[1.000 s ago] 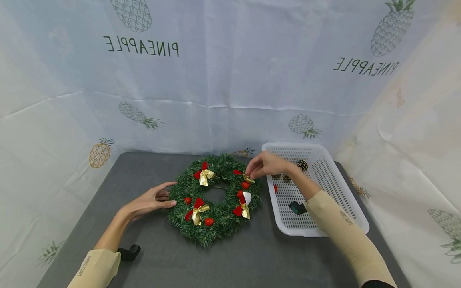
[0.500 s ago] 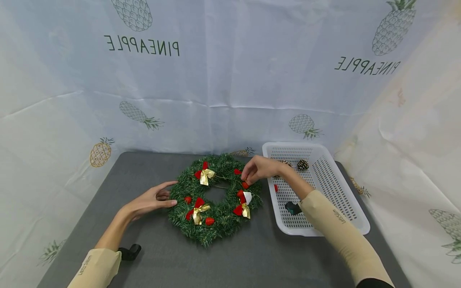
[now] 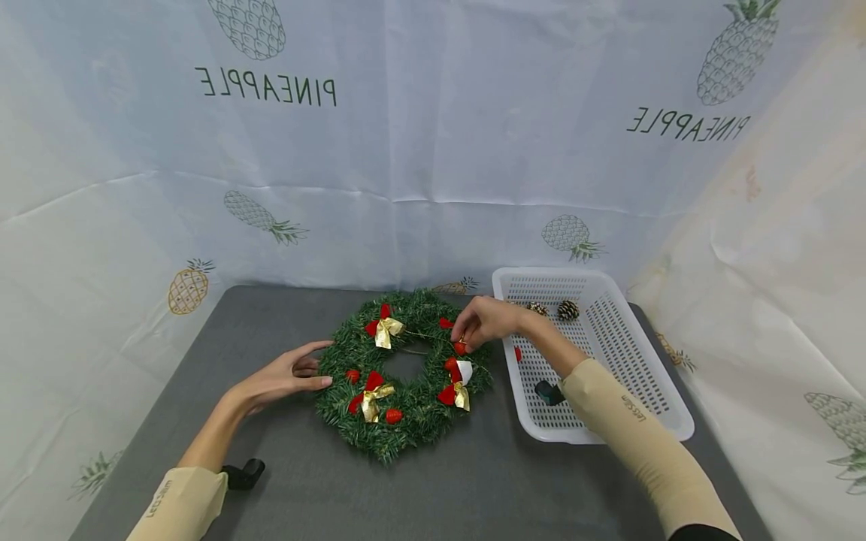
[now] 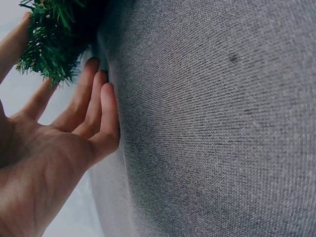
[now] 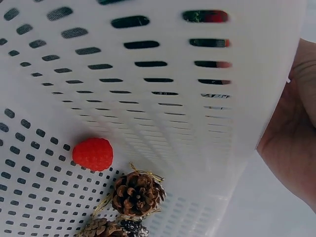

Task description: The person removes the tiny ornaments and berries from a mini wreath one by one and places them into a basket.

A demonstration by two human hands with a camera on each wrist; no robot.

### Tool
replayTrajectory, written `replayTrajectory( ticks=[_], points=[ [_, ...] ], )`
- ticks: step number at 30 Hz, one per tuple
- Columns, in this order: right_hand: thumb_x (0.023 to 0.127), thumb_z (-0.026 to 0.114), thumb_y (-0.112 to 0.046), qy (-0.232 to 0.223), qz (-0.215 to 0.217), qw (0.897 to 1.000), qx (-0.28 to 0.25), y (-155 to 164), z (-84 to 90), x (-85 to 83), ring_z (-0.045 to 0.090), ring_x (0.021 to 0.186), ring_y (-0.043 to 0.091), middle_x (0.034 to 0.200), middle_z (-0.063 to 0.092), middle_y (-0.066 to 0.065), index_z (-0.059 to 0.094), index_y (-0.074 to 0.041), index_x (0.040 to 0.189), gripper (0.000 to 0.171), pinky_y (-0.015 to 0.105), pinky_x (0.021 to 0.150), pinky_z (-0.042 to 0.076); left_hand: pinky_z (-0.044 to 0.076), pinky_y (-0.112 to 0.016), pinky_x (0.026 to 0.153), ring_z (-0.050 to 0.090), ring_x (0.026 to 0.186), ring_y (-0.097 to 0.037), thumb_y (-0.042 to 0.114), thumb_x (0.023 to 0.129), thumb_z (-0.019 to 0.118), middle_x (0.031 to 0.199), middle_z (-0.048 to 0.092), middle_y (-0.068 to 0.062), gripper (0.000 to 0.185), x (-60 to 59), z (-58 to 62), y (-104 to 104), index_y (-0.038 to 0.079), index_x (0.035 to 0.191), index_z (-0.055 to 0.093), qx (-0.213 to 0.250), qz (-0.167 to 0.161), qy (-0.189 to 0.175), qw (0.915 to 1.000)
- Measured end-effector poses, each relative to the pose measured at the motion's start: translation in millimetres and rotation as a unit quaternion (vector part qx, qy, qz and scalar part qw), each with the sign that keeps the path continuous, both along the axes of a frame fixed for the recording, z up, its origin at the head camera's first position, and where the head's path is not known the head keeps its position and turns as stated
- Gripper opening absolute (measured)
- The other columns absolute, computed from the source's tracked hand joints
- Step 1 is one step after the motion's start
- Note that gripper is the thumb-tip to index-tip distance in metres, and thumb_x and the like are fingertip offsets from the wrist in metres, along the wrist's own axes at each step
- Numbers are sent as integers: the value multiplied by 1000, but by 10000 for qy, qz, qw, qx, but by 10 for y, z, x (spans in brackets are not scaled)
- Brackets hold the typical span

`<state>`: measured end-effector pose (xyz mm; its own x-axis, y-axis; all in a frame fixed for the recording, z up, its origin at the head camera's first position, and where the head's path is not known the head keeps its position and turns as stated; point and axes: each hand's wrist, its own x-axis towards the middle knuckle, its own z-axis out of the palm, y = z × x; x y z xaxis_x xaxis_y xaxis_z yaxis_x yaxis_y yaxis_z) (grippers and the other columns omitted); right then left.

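A green wreath (image 3: pixel 404 376) with red-and-gold bows and red berries lies on the grey table (image 3: pixel 473 481). My left hand (image 3: pixel 298 373) rests open on the table. Its straight fingers touch the wreath's left edge, and the wreath (image 4: pixel 54 44) shows beside the left hand (image 4: pixel 74 143) in the left wrist view. My right hand (image 3: pixel 477 323) is on the wreath's upper right. Its curled fingertips pinch a red-and-gold bow (image 3: pixel 445 324), most of it hidden under the fingers. A red berry (image 3: pixel 461 348) sits just below them.
A white perforated basket (image 3: pixel 612 293) stands right of the wreath and holds two pine cones (image 3: pixel 568 309) and a red berry (image 3: pixel 517 353). The right wrist view shows the basket wall (image 5: pixel 148 98), the berry (image 5: pixel 93 154) and a pine cone (image 5: pixel 137 192). Pineapple-print sheets surround the table.
My right hand has slid slightly left and down over the bow, covering its gold part. The left hand and the wreath have stayed put.
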<state>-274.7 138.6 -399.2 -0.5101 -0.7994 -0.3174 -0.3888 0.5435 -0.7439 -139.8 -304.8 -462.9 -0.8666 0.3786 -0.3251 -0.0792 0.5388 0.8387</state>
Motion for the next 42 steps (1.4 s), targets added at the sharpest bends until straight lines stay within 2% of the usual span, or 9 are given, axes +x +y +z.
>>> replayTrajectory(
  ticks=[11,19,27,30,34,38,42],
  points=[
    [93,83,1,188,470,9987,56,-41,-51,-4,79,103,25,126,76,20,80,1,125,32,24,87,66,43,-72,120,31,160,-58,42,105,72,173,29,-35,87,5,-4,2,20,174,25,-35,18,-5,10000],
    [94,79,5,278,615,9977,-25,-43,-63,4,78,99,21,126,74,21,79,1,126,32,24,84,66,43,-72,121,32,160,-57,43,105,72,173,30,-35,86,4,-16,-10,21,174,25,-35,8,14,10000],
    [96,76,2,257,543,9981,-159,-25,-80,3,74,94,9,122,75,18,77,1,131,35,24,83,65,42,-72,122,31,160,-58,42,105,72,173,28,-36,86,5,-15,-13,20,174,25,19,-4,-14,10000],
    [98,71,3,212,443,9982,-354,-5,-68,21,75,90,14,120,74,20,76,2,132,35,24,78,63,42,-72,122,30,160,-58,42,105,72,173,27,-36,86,6,-11,-7,20,174,25,15,-6,-7,10000],
    [99,68,3,139,285,9971,-689,28,-50,40,78,90,27,120,72,24,75,5,132,33,27,76,63,42,-72,122,31,160,-58,42,105,72,173,28,-36,87,6,-11,0,20,174,25,-15,11,-4,10000],
    [100,70,1,3,122,9959,-891,59,-22,62,79,98,37,122,71,26,73,7,132,33,32,83,67,42,-72,121,31,160,-58,42,105,72,173,29,-36,87,5,-12,5,20,174,25,-40,19,-3,10000],
    [100,74,-3,-41,-85,9954,-957,108,8,75,78,102,41,121,73,24,73,6,133,34,35,88,68,43,-72,121,32,160,-58,42,105,72,173,30,-35,87,1,-9,7,20,174,25,-40,26,-9,10000]
  ],
)
